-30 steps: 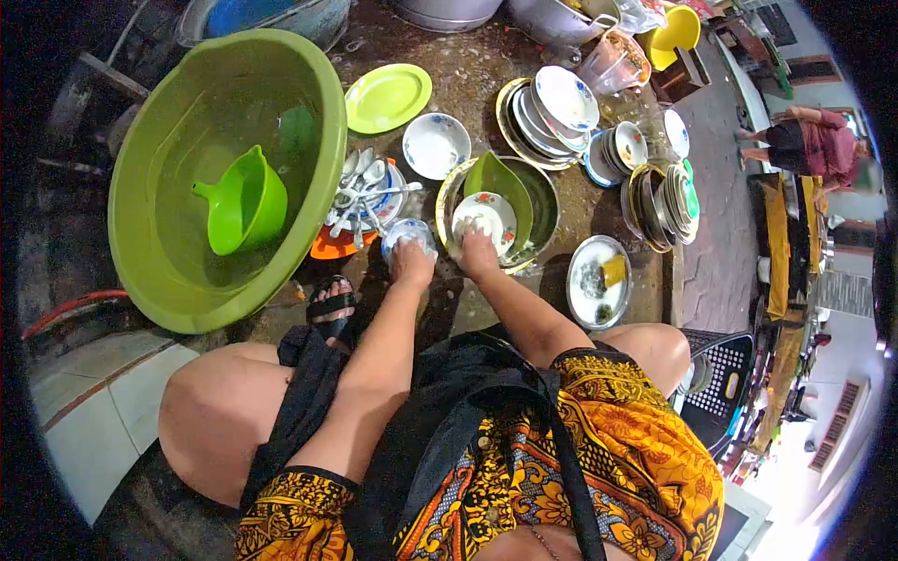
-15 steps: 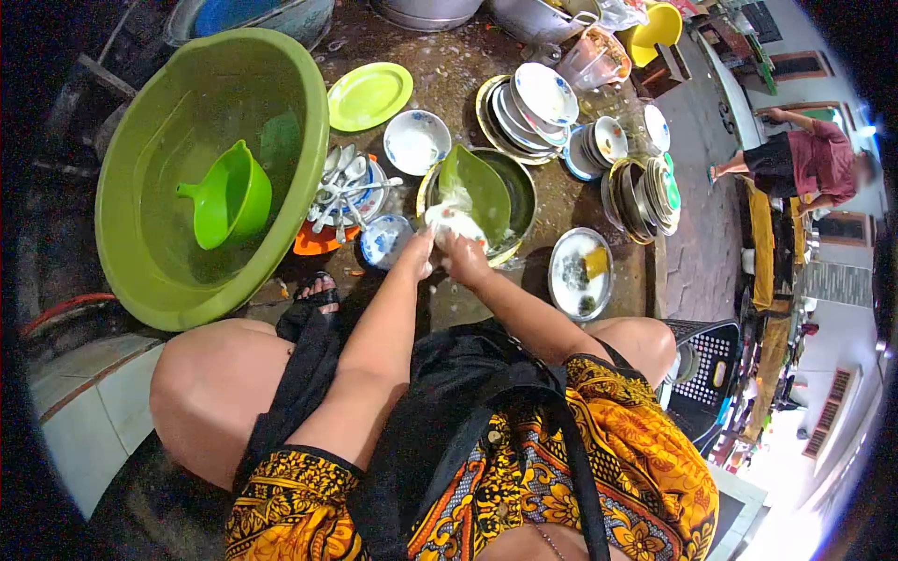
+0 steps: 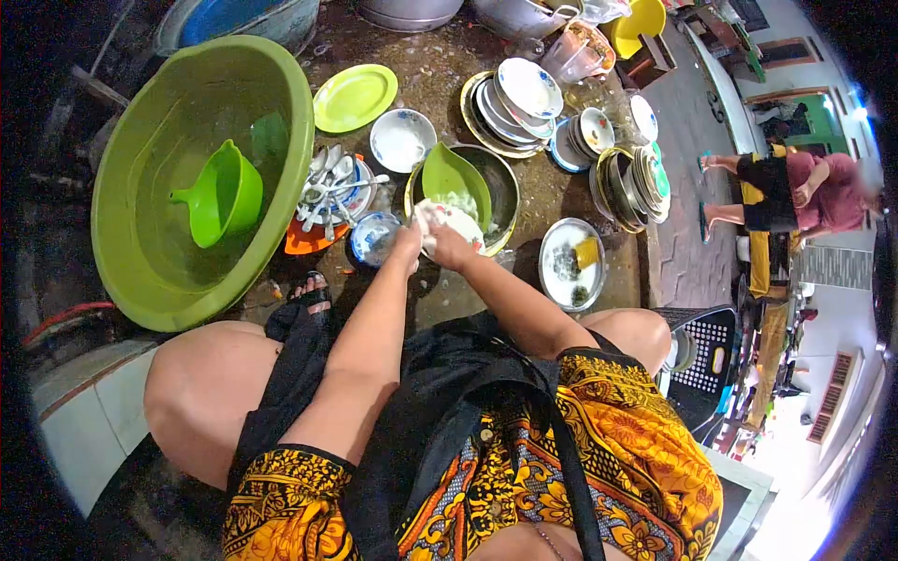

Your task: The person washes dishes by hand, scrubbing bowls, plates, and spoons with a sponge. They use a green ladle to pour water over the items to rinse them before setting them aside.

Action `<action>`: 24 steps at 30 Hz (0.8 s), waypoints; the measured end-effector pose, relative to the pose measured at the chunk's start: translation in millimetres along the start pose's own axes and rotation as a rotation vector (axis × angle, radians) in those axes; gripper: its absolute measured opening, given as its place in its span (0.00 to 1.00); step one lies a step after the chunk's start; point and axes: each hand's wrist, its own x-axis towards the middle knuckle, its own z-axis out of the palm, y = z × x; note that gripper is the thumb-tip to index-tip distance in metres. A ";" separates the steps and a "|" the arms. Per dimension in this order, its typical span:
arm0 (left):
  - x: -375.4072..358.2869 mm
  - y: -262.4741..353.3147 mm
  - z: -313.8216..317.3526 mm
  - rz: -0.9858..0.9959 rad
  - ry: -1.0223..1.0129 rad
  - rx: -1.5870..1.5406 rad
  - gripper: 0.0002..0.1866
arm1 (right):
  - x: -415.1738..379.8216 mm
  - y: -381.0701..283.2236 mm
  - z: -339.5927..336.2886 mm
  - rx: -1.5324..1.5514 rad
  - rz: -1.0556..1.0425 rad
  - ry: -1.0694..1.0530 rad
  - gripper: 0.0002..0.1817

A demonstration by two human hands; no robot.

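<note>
Both of my hands are close together over a dark round basin (image 3: 506, 192). A white dish (image 3: 458, 224) with a reddish pattern and suds on it is between them. My left hand (image 3: 409, 245) is closed at the dish's left edge. My right hand (image 3: 449, 247) grips its near side, its fingertips partly hidden by foam. A green leaf-shaped dish (image 3: 456, 182) leans in the basin just beyond. Left of my hands are a blue-patterned bowl (image 3: 375, 238) and a heap of spoons and forks (image 3: 329, 187). A white bowl (image 3: 403, 140) sits above.
A large green tub (image 3: 301, 122) with a green dipper (image 3: 229, 201) stands at left. Stacked plates (image 3: 529, 89) and more dishes (image 3: 636, 192) are at right, near a soapy bowl (image 3: 572, 280) with a yellow sponge (image 3: 586, 254). A person (image 3: 795, 192) walks beyond.
My hands and the white dish have shifted slightly left in view, and more of the dish's patterned face shows. The view has turned slightly. The person in the background has changed stride.
</note>
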 end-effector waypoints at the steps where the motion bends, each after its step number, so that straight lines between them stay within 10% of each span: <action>1: -23.1 19.5 -0.1 -0.030 -0.045 -0.106 0.22 | -6.3 -13.6 -10.1 -0.052 -0.140 -0.102 0.27; 7: -29.8 32.4 -14.0 0.025 -0.018 -0.219 0.16 | -29.8 0.3 -23.3 -0.400 0.183 -0.160 0.24; 11: -38.1 36.2 -7.3 0.029 -0.107 -0.049 0.16 | -10.4 18.8 -31.0 -0.289 0.219 0.303 0.18; 16: -61.8 45.6 -9.7 0.056 -0.025 -0.102 0.18 | 7.2 23.8 -20.6 1.084 0.704 0.514 0.15; 18: -40.9 17.1 -17.6 0.127 0.163 -0.235 0.17 | -8.5 15.2 5.6 1.341 0.468 0.474 0.18; 20: -20.1 -8.5 -36.4 0.103 0.176 -0.350 0.17 | -7.0 54.5 49.8 1.087 0.453 0.120 0.19; 24: -31.5 -16.6 -58.8 -0.052 0.494 -0.328 0.15 | -2.7 28.8 10.0 0.777 0.562 0.429 0.21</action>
